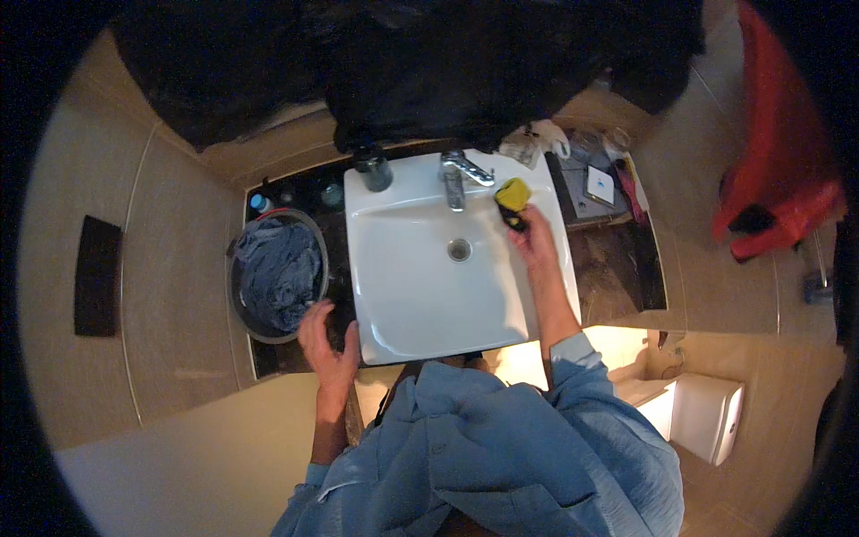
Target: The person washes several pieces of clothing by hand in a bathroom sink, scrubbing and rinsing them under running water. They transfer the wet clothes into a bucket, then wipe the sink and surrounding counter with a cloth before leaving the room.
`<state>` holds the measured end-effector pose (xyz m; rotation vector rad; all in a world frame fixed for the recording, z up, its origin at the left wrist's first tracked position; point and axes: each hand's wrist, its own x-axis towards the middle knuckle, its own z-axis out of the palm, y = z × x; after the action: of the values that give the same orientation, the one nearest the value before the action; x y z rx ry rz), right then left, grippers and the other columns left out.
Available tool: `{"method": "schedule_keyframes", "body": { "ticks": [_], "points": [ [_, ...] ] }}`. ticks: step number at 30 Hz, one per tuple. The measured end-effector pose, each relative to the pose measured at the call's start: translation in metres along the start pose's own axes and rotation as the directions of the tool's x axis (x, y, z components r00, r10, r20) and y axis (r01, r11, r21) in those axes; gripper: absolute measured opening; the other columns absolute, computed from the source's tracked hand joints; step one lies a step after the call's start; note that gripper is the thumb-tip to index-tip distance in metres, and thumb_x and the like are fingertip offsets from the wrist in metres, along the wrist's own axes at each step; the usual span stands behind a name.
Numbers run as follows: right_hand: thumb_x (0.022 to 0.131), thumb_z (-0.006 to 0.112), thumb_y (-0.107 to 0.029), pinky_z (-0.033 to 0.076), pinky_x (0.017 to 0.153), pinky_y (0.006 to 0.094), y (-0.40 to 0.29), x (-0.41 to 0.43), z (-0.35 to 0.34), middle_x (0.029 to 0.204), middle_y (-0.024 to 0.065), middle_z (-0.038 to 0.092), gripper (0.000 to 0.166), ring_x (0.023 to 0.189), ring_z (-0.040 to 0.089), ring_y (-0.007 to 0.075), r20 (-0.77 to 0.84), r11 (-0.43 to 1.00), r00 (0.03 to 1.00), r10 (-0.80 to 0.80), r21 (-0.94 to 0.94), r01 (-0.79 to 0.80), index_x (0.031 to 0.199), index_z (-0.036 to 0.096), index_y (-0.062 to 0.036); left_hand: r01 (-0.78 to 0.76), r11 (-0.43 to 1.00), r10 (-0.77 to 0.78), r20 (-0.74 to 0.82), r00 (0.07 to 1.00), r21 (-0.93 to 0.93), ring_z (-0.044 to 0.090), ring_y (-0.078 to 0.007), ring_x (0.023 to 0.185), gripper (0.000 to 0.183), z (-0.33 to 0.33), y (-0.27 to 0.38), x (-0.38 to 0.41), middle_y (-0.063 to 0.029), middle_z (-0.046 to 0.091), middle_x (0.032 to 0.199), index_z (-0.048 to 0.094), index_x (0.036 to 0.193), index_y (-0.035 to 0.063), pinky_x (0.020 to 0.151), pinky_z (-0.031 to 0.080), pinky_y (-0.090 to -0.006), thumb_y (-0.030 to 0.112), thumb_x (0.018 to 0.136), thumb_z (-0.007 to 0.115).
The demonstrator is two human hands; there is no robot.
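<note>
My right hand (535, 238) grips a small yellow and black object (513, 194) over the right side of the white sink (409, 295); its exact kind I cannot make out. The chrome faucet (456, 184) stands just left of that object, and the drain (459, 250) lies in the middle of the bowl. Over the counter's front edge, my left hand (329, 346) holds nothing, its fingers apart. It is between the sink's left edge and a round basin (326, 258). Crumpled dark grey-blue cloth (278, 268) fills much of the basin.
A dark soap bottle or jar (374, 171) stands at the sink's back left corner. A blue-capped container (261, 203) is behind the basin. White crumpled material (547, 137), a small white box-like item (599, 185) and other items crowd the back right. Red fabric (778, 168) hangs on the right.
</note>
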<state>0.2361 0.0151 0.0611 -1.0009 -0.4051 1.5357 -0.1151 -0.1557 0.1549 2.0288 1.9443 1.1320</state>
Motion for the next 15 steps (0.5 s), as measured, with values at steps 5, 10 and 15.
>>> {"method": "schedule_keyframes", "body": {
  "ticks": [5, 10, 15],
  "points": [
    [0.083, 0.053, -0.015, 0.050, 0.055, 0.0219, 0.037, -0.101, 0.044, 0.094, 0.0050, 0.056, 0.033, 0.077, 0.058, 0.0110, 0.329, 0.895, 0.875, 0.355, 0.150, -0.420, 0.116, 0.051, -0.0065, 0.579, 0.351, -0.044, 0.605, 0.795, -0.736, 0.052, -0.0233, 0.109, 0.061, 0.064, 0.033, 0.022, -0.0168, 0.050, 0.122, 0.031, 0.134, 0.0064, 0.096, 0.036, -0.0380, 0.030, 0.087, 0.060],
    [0.083, 0.057, -0.016, 0.052, 0.067, 0.0310, 0.055, -0.152, 0.055, 0.097, 0.0041, 0.060, 0.030, 0.087, 0.058, 0.0142, 0.517, 0.869, 0.794, 0.320, 0.173, -0.463, 0.111, 0.054, -0.0066, 0.652, -0.007, 0.211, 0.636, 0.742, -0.758, 0.052, -0.0365, 0.112, 0.081, 0.111, 0.089, 0.040, -0.0230, 0.047, 0.125, 0.029, 0.137, 0.0065, 0.095, 0.043, -0.0437, 0.041, 0.076, 0.070],
    [0.081, 0.060, -0.015, 0.049, 0.067, 0.0295, 0.034, -0.164, 0.034, 0.095, 0.0032, 0.060, 0.027, 0.087, 0.056, 0.0115, 0.554, 0.857, 0.746, 0.370, 0.106, -0.504, 0.107, 0.056, -0.0074, 0.580, 0.238, 0.241, 0.626, 0.742, -0.779, 0.060, -0.0292, 0.100, 0.048, 0.108, 0.108, 0.050, -0.0167, 0.056, 0.116, 0.051, 0.117, 0.0023, 0.086, 0.049, -0.0383, 0.010, 0.073, 0.069]
  ]
}}
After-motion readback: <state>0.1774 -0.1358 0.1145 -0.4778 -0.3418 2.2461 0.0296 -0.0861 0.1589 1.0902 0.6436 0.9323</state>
